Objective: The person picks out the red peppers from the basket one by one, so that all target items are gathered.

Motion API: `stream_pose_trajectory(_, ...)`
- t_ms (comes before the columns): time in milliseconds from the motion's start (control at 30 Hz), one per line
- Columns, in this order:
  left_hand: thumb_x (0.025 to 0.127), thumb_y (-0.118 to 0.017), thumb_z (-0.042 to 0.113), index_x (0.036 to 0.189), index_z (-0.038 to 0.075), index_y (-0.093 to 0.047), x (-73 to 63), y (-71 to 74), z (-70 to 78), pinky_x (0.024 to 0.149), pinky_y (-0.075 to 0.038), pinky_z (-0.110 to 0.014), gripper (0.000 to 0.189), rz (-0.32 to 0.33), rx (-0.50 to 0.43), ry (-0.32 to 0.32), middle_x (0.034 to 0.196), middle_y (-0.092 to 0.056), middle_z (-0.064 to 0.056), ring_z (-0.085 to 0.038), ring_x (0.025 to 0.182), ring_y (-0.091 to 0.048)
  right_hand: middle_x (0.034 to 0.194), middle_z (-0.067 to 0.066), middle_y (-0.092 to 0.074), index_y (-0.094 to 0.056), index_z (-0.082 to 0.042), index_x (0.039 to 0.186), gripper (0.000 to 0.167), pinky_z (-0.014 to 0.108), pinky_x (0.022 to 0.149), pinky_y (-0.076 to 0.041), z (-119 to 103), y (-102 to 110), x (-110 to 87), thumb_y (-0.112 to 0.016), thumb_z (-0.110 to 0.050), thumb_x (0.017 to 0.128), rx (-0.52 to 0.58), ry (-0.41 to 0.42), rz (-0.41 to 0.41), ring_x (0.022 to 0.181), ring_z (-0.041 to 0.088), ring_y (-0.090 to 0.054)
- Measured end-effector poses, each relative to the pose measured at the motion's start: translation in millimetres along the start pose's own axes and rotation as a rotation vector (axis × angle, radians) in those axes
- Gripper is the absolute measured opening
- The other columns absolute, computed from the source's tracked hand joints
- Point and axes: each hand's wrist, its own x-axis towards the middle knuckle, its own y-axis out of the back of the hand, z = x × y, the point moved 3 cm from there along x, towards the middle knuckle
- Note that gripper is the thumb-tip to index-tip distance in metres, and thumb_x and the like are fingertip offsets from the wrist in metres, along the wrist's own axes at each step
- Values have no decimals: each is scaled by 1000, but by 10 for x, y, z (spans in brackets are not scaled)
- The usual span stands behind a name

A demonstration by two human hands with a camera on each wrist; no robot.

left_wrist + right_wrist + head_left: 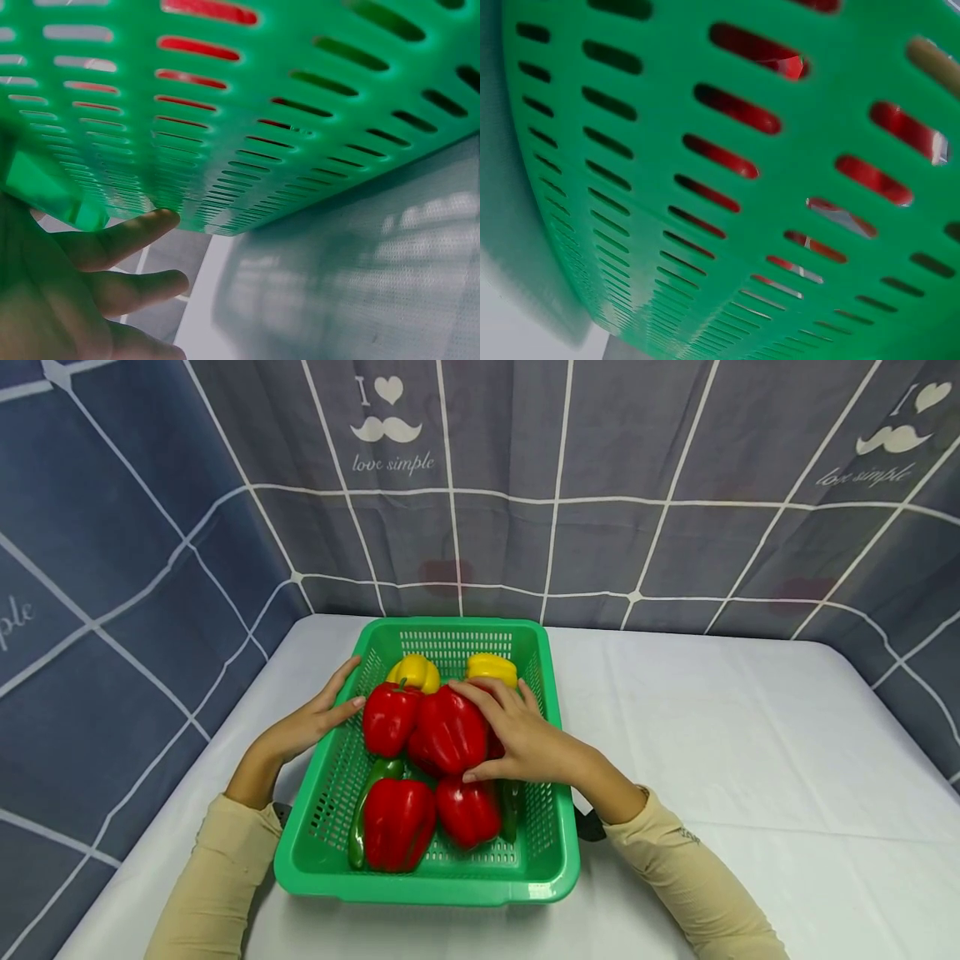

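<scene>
A green plastic basket (426,888) holds several red, yellow and green peppers. My right hand (525,739) reaches in over its right side and grips a large red bell pepper (452,731), fingers over its top and thumb low on its near side. My left hand (311,722) rests at the basket's left rim, thumb over the edge. In the left wrist view, its fingers (127,291) extend fairly straight along the outside of the slotted wall (187,176). The right wrist view shows only the slotted wall (649,195), with red behind it; the right hand is hidden there.
Red bell peppers (399,827) lie at the front, another red one (390,718) at the left. Yellow bell peppers (491,668) sit at the back, long green peppers (358,827) along the sides. A white-covered table (720,735) extends right; checked grey cloth (502,543) hangs behind.
</scene>
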Motion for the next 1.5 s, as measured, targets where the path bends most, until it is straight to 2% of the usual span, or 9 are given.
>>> stream_pose_trajectory(167,97,-39,25,147,24,9,8,-2,6,101,-5,-69,69,2,4,2,152,16,-7,-34,138,13,140,7,-27,-14,-23,145,100,61,106,-11,8,17,-5,-74,-48,69,22,2,16,131,20,-24)
stream_pose_trajectory(400,98,-39,24,147,25,10,5,0,-3,100,-10,-69,69,-2,2,2,152,17,-6,-34,138,13,140,7,-26,-15,-22,145,99,60,106,-8,24,57,4,-75,-45,69,74,5,30,132,19,-23)
stream_pose_trajectory(667,98,-39,24,147,26,9,9,0,-2,100,-7,-70,69,1,4,2,152,17,-6,-33,138,14,143,4,-22,-17,-21,144,99,61,106,-9,74,174,-16,-78,-41,68,105,10,84,132,19,-22)
stream_pose_trajectory(900,97,-39,23,147,26,9,11,-1,3,100,-6,-70,69,-1,-1,-4,152,17,-6,-33,137,14,139,7,-26,-15,-21,144,101,56,106,-10,132,265,-40,-78,-39,68,113,-5,109,131,20,-24)
stream_pose_trajectory(1233,97,-39,22,147,25,9,19,-6,-11,99,-13,-69,68,-6,-7,-6,152,17,-6,-34,137,12,139,9,-25,-14,-19,144,102,58,107,-6,209,370,-79,-79,-34,68,121,-26,142,131,21,-22)
stream_pose_trajectory(1500,98,-38,22,147,25,10,19,-8,-11,99,-15,-69,68,-7,-9,-8,152,17,-6,-34,137,12,140,10,-25,-14,-20,145,102,55,106,-12,274,448,-117,-80,-32,68,113,-51,166,131,23,-22)
